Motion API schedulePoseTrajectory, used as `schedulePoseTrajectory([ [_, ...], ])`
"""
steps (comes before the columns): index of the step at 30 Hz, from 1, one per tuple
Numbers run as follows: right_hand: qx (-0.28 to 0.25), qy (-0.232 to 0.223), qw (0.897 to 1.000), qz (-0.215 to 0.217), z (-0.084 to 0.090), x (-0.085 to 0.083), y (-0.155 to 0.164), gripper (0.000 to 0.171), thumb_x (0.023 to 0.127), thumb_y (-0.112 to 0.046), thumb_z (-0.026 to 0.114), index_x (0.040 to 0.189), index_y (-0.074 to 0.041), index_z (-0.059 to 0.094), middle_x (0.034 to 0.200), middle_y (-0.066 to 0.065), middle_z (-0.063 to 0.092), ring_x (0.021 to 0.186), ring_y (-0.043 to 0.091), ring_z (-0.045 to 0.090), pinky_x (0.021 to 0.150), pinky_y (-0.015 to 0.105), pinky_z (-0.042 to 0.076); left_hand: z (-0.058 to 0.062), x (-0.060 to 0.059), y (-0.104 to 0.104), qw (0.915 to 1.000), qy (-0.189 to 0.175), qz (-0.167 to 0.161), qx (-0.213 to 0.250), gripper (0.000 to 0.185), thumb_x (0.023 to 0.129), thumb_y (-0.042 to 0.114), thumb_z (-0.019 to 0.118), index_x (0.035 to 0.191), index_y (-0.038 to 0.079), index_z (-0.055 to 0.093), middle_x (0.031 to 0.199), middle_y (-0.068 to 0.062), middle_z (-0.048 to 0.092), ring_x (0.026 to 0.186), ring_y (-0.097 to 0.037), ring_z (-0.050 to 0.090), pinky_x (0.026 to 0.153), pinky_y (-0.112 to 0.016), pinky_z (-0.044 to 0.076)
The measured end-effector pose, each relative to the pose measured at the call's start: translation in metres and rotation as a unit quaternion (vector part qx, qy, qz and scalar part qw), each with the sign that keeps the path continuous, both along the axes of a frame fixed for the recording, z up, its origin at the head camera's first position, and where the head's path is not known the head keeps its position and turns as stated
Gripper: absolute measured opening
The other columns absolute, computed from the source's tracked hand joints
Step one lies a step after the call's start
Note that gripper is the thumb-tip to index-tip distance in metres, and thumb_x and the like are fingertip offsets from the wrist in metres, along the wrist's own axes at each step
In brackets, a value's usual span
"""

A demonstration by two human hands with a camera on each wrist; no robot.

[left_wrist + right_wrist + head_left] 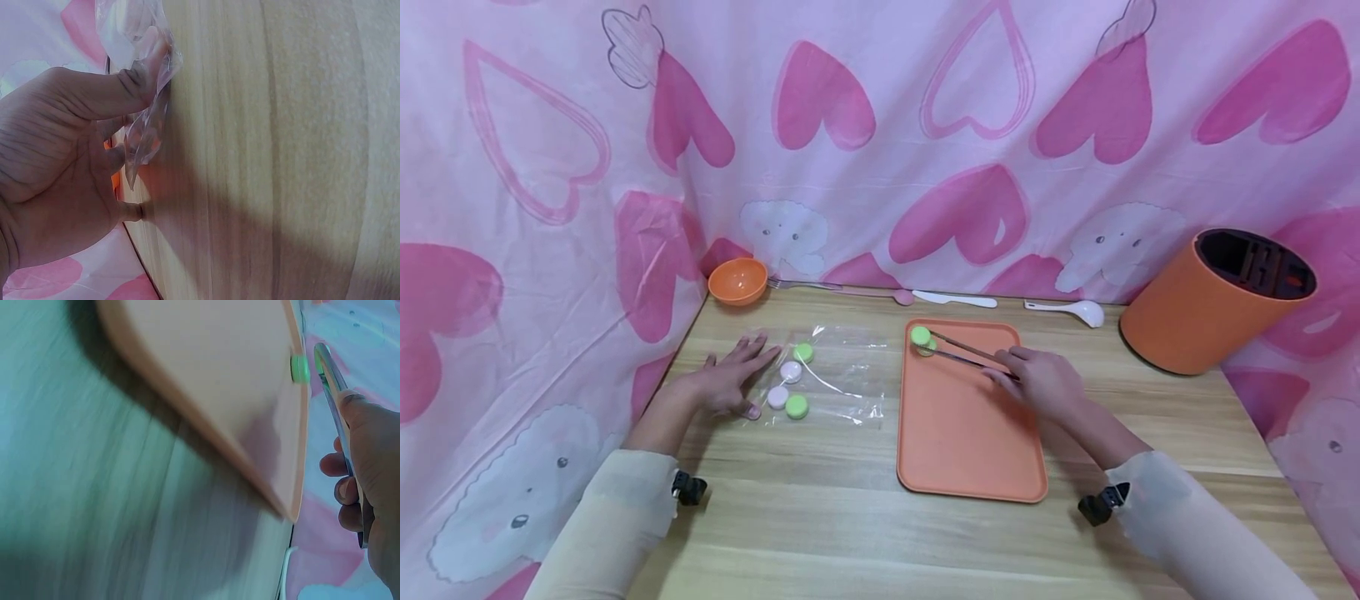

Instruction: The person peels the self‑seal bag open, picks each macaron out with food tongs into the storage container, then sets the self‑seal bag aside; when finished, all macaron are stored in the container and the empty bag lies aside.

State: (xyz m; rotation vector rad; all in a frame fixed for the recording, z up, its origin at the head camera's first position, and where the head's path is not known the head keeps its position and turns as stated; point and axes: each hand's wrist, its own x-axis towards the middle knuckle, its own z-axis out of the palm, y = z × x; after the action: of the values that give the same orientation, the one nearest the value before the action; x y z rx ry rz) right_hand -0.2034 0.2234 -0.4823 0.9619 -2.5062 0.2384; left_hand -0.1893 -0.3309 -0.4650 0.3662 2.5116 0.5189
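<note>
My right hand [1043, 382] grips metal tongs [964, 347] over the far left corner of the orange tray [970, 433]. Two green macarons are at the tong tips, overlapping in the head view. From the right wrist, one green macaron [300, 369] sits at the tray and another [319, 361] shows between the tips. My left hand [733, 379] is spread, with thumb and fingertips at the left edge of a clear plastic bag [850, 367]. At the bag are two green macarons [797, 407] and two pale pink ones [791, 372].
Along the back wall stand an orange bowl [738, 282], a fork [797, 285], a pink spoon [902, 296], a white knife [955, 299] and a white soup spoon [1086, 312]. An orange knife block [1195, 308] stands at the back right. Patterned pink cloth borders the wooden table [805, 525].
</note>
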Motion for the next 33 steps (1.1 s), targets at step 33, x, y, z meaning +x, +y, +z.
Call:
schedulePoseTrajectory([
  [33,0.045,-0.106,0.990,-0.076,-0.012,0.013,0.037,0.021,0.098,-0.033,0.085,0.100,-0.013,0.076,0.082,0.002,0.067,0.060,0.013,0.058,0.060,0.040,0.061,0.003,0.003,-0.001,0.9999,0.010,-0.002,-0.003,0.120,0.085,0.030,0.092,0.179,0.021,0.017,0.187,-0.017,-0.009,0.171,-0.051,-0.014,0.123,-0.090,-0.008],
])
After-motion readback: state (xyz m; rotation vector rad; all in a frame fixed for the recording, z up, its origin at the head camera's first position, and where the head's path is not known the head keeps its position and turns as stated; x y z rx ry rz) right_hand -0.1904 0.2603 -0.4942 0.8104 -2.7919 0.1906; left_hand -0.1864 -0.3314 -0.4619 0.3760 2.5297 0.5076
